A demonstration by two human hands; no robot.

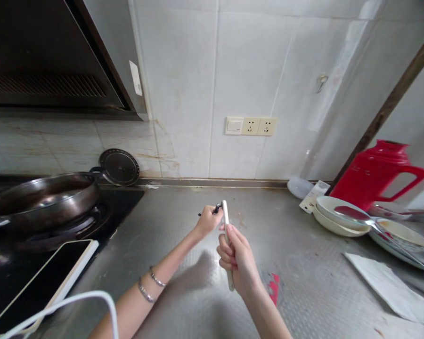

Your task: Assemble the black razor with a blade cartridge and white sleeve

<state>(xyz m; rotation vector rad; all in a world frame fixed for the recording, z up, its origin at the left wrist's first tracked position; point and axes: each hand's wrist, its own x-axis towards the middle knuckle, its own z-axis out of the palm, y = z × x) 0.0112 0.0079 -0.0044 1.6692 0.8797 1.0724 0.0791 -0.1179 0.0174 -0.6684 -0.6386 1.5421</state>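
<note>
My right hand (235, 252) is wrapped round a slim white stick-like handle (225, 213), held nearly upright over the metal counter (176, 212). Just left of its upper end, my left hand (209, 220) pinches a small black object (217, 208), too small to make out clearly. The black object is close to the top of the white handle; whether they touch I cannot tell. Two silver bracelets (146, 291) circle my left forearm.
A pan (67, 200) sits on the stove at left, near a phone (45, 287) with a white cable (88, 295). At right are a red jug (378, 172), stacked bowls (339, 226), and a white napkin (388, 282). Sockets (258, 126) are on the wall.
</note>
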